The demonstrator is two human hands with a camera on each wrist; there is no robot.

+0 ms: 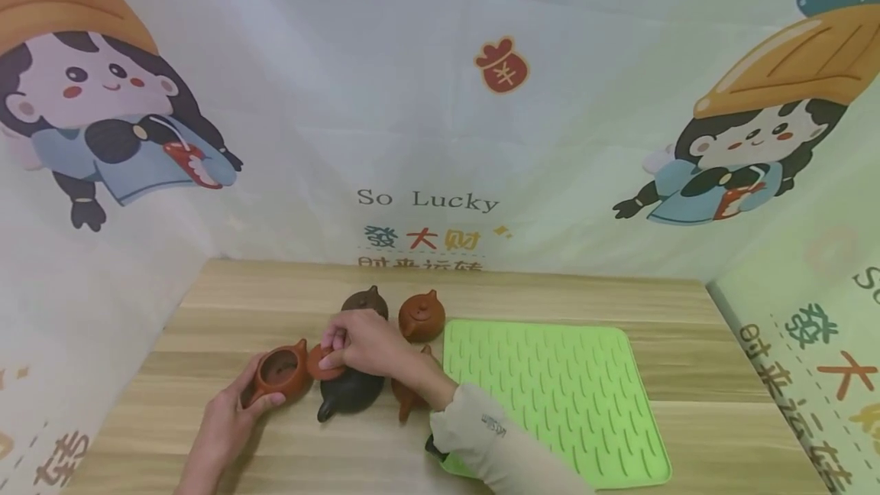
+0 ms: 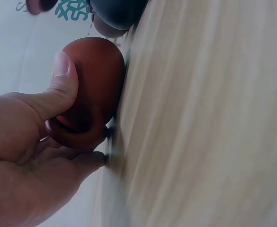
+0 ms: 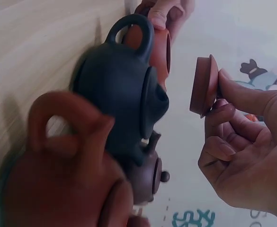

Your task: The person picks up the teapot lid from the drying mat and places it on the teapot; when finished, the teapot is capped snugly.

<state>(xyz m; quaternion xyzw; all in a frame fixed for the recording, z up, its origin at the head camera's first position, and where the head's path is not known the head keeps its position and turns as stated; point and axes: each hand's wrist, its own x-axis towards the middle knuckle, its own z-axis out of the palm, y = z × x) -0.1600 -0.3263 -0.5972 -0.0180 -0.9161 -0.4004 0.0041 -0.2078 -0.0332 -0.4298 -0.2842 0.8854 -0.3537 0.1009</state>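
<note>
A lidless reddish-brown teapot (image 1: 294, 384) stands at the left of the table, its dark inside showing. My left hand (image 1: 232, 412) holds it by the body, thumb on the near side; the thumb and the pot's handle show in the left wrist view. Between the thumb and fingers of my right hand (image 1: 374, 344) is a round reddish-brown lid (image 3: 204, 87), pinched by its knob. In the head view the lid overlaps a black teapot (image 1: 354, 394); the right wrist view shows it apart from that pot.
Behind the right hand sits a dark brown teapot (image 1: 364, 301), with an orange-brown teapot (image 1: 422, 316) beside it. Another reddish teapot (image 1: 406, 402) is partly hidden under the right forearm. A green ridged mat (image 1: 550, 396) lies at the right. Printed cloth (image 1: 440, 136) hangs behind.
</note>
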